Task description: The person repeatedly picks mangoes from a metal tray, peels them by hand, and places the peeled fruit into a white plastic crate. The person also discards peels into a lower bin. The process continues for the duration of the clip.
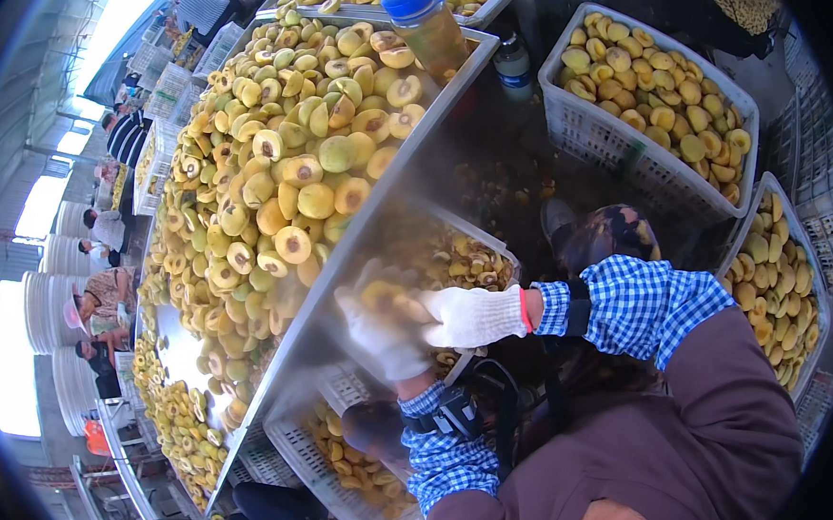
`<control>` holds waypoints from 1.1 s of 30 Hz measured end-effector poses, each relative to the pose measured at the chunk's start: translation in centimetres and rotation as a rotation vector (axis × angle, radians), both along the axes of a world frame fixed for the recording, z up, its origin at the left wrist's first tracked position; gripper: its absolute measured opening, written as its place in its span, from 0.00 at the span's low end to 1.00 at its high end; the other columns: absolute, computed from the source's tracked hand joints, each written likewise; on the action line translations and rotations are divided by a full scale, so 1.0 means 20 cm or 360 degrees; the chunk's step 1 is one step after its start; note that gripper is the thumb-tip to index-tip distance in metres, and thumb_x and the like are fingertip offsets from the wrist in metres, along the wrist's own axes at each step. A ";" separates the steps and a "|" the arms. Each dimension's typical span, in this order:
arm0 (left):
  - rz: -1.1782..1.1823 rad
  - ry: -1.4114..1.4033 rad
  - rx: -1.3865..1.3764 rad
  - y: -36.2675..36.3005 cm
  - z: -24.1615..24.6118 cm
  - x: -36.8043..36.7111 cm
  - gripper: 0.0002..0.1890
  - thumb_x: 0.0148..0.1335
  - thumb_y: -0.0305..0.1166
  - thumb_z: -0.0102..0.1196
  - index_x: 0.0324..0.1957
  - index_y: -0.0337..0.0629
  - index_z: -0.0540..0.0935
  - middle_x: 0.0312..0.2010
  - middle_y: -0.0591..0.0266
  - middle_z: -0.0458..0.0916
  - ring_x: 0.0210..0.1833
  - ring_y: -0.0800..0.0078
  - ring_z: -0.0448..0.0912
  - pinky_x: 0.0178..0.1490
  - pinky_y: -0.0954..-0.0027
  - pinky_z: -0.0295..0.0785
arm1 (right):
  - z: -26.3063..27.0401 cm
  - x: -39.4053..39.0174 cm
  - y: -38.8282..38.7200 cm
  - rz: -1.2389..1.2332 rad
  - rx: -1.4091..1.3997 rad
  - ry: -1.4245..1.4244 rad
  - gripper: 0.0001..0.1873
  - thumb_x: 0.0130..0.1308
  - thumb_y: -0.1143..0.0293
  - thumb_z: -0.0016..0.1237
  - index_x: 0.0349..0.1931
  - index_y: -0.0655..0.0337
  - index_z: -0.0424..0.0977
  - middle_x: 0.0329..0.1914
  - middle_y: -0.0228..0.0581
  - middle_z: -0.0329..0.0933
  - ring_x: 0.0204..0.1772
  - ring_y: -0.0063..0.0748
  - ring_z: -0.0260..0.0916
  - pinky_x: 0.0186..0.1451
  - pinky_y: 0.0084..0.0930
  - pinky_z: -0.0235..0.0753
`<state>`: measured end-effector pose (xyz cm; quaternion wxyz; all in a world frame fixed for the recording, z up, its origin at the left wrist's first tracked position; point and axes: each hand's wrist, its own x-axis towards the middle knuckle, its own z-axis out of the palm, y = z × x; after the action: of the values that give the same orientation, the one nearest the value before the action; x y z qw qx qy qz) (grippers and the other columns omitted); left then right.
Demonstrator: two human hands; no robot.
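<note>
In white knitted gloves, both hands meet just off the metal table's edge. My left hand (383, 336) is blurred by motion, its fingers around a yellow piece of stone fruit (384, 296). My right hand (474, 316), with a red cuff edge, has its fingers curled against that fruit and the left palm. Whether it also holds a tool is hidden. Below the hands stands a crate (492, 243) with small brownish-yellow fruit pieces. Beside them, a metal-rimmed table (360, 246) bears a large heap of halved stone fruit (266, 151), many with brown pit hollows.
A blue-lidded bottle (430, 36) stands at the table's corner; another bottle (514, 69) is below. Crates of fruit halves stand at the upper right (645, 142), far right (740, 237) and by my left leg (347, 463). Several people work beyond the table.
</note>
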<state>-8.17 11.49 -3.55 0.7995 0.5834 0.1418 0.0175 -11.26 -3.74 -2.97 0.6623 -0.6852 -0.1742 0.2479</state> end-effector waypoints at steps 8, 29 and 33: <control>0.0030 0.0128 0.0236 -0.03 0.05 0.04 0.31 0.77 0.51 0.35 0.46 0.30 0.81 0.28 0.55 0.82 0.28 0.69 0.78 0.34 0.69 0.75 | -0.03 0.03 -0.01 0.0202 0.0004 0.0042 0.12 0.68 0.61 0.44 0.39 0.61 0.71 0.18 0.34 0.71 0.17 0.25 0.70 0.20 0.25 0.69; 0.0924 0.0718 0.2557 0.95 0.26 -0.50 0.24 0.66 0.47 0.57 0.51 0.34 0.81 0.38 0.44 0.83 0.38 0.52 0.82 0.44 0.58 0.78 | 0.05 0.02 -0.07 0.0458 0.0796 0.1350 0.10 0.72 0.68 0.46 0.34 0.51 0.58 0.16 0.18 0.51 0.14 0.11 0.45 0.15 0.14 0.46; 0.0869 -0.0047 0.2579 0.88 0.34 -0.13 0.23 0.66 0.45 0.58 0.53 0.34 0.80 0.47 0.40 0.80 0.49 0.50 0.78 0.54 0.55 0.73 | 0.09 0.02 -0.07 0.0501 0.0650 0.1160 0.12 0.74 0.66 0.43 0.28 0.49 0.62 0.17 0.16 0.53 0.17 0.12 0.49 0.18 0.17 0.51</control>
<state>-10.87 29.14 3.22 0.1051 0.9200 0.2107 0.3131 -10.94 -5.06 -1.11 0.7565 -0.3733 -0.0769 0.5315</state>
